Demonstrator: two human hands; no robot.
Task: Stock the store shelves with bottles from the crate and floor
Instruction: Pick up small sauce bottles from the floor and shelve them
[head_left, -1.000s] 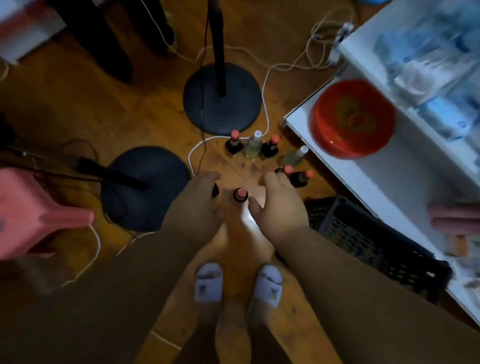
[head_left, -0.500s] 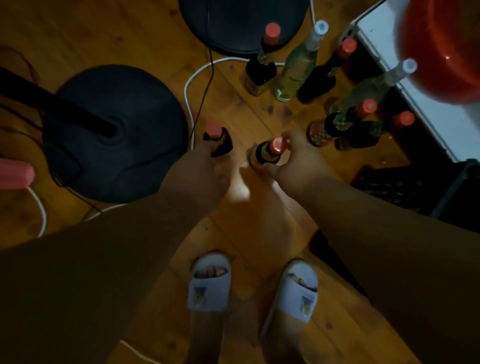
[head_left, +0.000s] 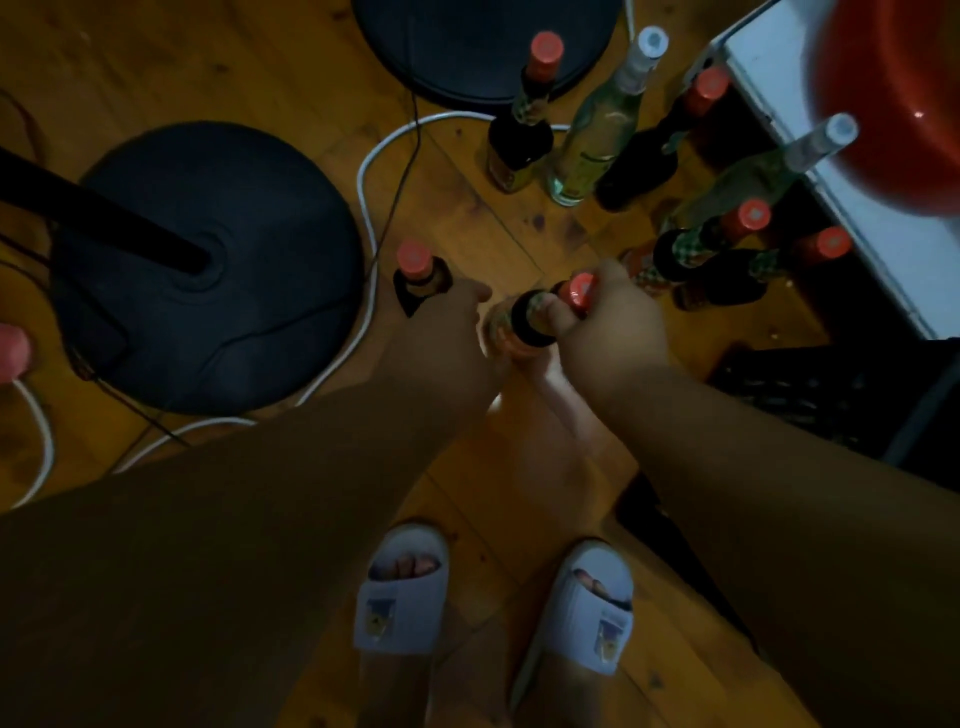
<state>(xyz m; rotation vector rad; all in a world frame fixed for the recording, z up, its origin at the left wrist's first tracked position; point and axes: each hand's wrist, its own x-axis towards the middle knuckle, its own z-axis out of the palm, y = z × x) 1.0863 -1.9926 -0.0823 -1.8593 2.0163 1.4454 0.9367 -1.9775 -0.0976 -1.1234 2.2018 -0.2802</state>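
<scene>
Step in hand: pickup from the floor, two bottles at once, nothing on the shelf from this pair yet.

Right hand (head_left: 610, 332) pinches the neck of a dark red-capped bottle (head_left: 535, 317), thumb and fingers closed just below the cap. That bottle looks tilted toward the camera, so probably already coming off the wooden floor (head_left: 291, 78); can't confirm whether the base has cleared it.

Left hand (head_left: 447, 332) is against the second red-capped bottle (head_left: 418, 273), fingers curled at its shoulder on the near side. Bottle reads as upright and grounded. Can't tell whether the grip is fully closed, since the fingertips are hidden behind the glass.

Remaining stock: a cluster of bottles (head_left: 613, 135) stands further out, dark ones with red caps and two clear ones with white caps, near the white shelf unit (head_left: 857, 208) at right. A red basin (head_left: 893, 93) sits on that shelf. The black crate (head_left: 810, 384) is low right, contents not visible.

Next move, my read: finish closing the left hand, lift both straight up by the necks, then stand and turn right to the shelf. Watch the white cable (head_left: 369, 208) and the black stand base (head_left: 208, 265) just beside the left bottle; a swing could clip either. Neck grips mean the bottles may pendulum, so lift slowly.
</scene>
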